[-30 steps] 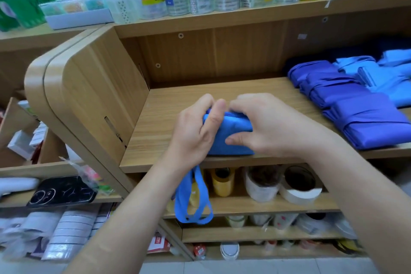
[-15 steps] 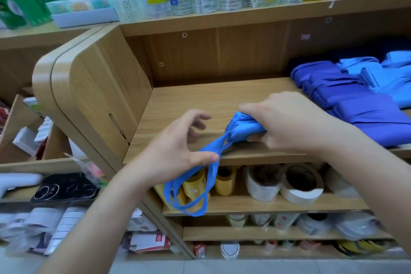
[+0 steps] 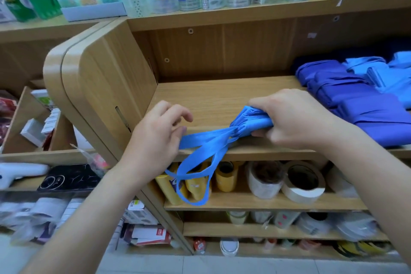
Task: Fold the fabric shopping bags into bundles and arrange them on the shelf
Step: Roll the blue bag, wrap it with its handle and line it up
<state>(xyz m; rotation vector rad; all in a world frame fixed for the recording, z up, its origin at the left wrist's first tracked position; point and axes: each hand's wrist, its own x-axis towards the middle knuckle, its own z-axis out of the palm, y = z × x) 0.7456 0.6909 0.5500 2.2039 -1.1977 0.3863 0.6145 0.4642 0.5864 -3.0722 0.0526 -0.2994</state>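
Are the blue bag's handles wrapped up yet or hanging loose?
Loose: the handles dangle below the shelf edge, one strap pinched by the left hand.

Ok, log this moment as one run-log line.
right hand: clamps folded blue bag on shelf | left hand: pinches handle straps | bundle untied

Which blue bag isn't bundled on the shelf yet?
The light blue bag in the right hand; its handles hang loose, pulled by the left hand.
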